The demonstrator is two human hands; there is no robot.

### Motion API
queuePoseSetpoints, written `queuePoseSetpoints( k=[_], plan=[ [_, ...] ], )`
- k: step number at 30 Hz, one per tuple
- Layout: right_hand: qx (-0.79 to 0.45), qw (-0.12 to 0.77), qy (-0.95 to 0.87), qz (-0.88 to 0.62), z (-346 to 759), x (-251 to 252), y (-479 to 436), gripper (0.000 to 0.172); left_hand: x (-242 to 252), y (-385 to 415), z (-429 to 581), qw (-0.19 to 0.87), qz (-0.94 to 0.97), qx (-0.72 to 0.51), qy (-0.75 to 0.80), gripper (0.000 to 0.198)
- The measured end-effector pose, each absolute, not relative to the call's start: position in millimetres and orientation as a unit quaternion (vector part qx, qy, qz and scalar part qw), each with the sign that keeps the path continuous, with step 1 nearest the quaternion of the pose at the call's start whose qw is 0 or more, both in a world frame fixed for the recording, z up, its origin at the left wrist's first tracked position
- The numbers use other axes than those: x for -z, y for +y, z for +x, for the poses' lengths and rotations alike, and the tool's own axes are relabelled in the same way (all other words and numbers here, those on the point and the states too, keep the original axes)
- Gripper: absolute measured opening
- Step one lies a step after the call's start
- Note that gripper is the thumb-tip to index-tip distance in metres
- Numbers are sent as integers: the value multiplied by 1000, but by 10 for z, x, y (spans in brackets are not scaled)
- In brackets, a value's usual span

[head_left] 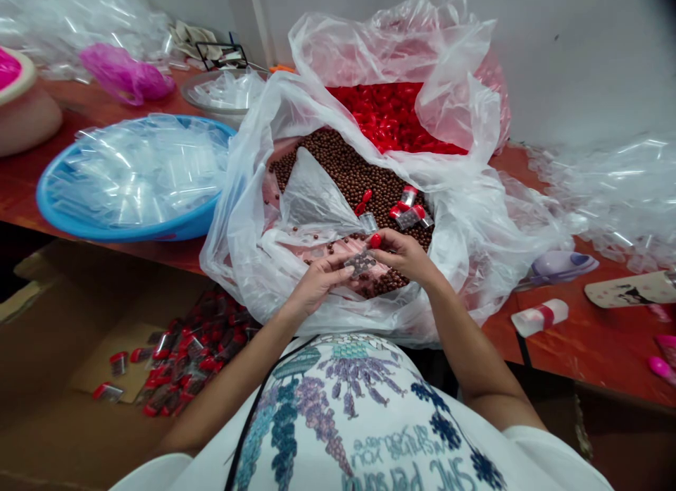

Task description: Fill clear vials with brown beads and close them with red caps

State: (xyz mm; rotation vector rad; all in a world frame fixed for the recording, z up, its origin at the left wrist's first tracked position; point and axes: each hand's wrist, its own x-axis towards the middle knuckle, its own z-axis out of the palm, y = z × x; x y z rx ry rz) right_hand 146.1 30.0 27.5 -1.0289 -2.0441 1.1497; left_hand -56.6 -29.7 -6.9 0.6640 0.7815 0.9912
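My left hand (318, 282) grips a small clear tube (360, 263) filled with brown beads, held lying sideways over the near edge of a big plastic bag (240, 216). My right hand (402, 253) pinches a red cap (374, 241) at the tube's right end. The bag holds a heap of brown beads (346, 170). On the heap lie a few capped tubes (407, 210) with red lids, plus one standing red-lidded tube (365, 213). Behind it, a second bag holds red caps (393, 117).
A blue basin (121, 227) with clear empty tubes sits on the left of the red-brown table (591, 343). A cardboard box (79, 378) below left holds several filled red-capped tubes (195, 346). Clear plastic heaps lie at right; a white-and-red roll (539, 316) and pink items are nearby.
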Motion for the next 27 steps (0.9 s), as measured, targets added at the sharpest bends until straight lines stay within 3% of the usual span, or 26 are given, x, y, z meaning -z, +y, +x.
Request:
queuePoseSetpoints(
  k=[5,10,14,19,27],
  plan=[
    [-353,253,-796,-422,1458,-308,240,25,84,-304,-550,751,291,-465,366,37],
    [-337,334,-753,-456,1480,-261,200,27,75,-312,-589,762,257,-480,349,32],
    [-397,393,-679,-476,1500,-229,149,36,37,-317,-617,764,251,-500,323,36],
    [-533,404,-584,-460,1468,-250,84,50,10,-295,-568,745,278,-506,335,35],
    [-633,419,-478,-442,1421,-204,71,44,-19,-306,-532,753,284,-488,339,35]
  ],
)
